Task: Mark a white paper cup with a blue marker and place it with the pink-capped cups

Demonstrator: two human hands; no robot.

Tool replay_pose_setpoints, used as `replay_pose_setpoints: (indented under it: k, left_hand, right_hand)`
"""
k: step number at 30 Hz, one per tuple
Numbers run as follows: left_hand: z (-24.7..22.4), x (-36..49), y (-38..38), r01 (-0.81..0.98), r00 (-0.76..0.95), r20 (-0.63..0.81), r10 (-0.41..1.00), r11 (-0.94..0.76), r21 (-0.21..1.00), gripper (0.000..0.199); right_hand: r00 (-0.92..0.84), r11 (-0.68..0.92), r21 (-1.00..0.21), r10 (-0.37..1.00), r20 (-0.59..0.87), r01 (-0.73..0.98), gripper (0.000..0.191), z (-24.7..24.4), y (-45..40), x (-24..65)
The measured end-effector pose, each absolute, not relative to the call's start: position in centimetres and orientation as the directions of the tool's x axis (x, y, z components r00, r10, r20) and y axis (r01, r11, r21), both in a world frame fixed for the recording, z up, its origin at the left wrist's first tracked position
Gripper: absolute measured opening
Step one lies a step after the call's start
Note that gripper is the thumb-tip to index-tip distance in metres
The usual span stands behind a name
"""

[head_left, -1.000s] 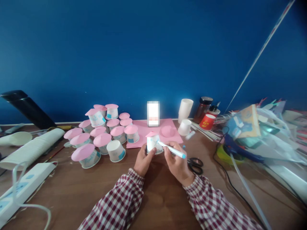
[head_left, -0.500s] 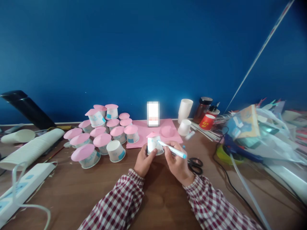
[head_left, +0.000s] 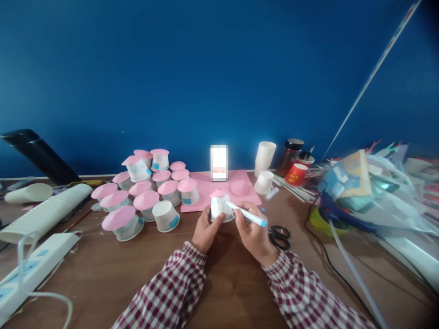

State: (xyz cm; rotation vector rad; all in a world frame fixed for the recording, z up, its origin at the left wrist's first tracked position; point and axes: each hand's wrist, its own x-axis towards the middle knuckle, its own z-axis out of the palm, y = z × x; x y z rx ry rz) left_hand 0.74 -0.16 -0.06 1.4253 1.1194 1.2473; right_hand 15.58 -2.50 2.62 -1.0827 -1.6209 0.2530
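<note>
My left hand is closed round the lower left side of an upturned white paper cup, its thumb on the front. A pink paper cone tops this cup. Between the fingers of my right hand is a white marker pen with a light blue end, its tip at the cup's right side. Faint marks show on the cup. To the left stand several upturned cups with pink cone tops, and one bare cup. Behind the held cup lies pink paper with a pink cone on it.
Black-handled scissors lie right of my right hand. Further right are a blue glue gun, cables and plastic bags. A red cup and white cups stand behind. On the left are stacked cups and a power strip.
</note>
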Motion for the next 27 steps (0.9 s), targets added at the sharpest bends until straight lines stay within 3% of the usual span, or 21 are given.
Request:
replay_pose_setpoints:
  k: [16, 27]
  left_hand:
    - [-0.63, 0.62, 0.12, 0.038, 0.04, 0.153, 0.987, -0.154, 0.987, 0.041]
    - [-0.91, 0.89, 0.09, -0.138, 0.062, 0.088, 0.994, -0.079, 0.987, 0.044]
  right_hand:
    - [0.023, 0.563, -0.625, 0.732, 0.68, 0.541, 0.008, 2.84, -2.64, 15.47]
    - [0.062, 0.564, -0.644, 0.726, 0.685, 0.516, 0.007, 2.73, -2.61, 15.56]
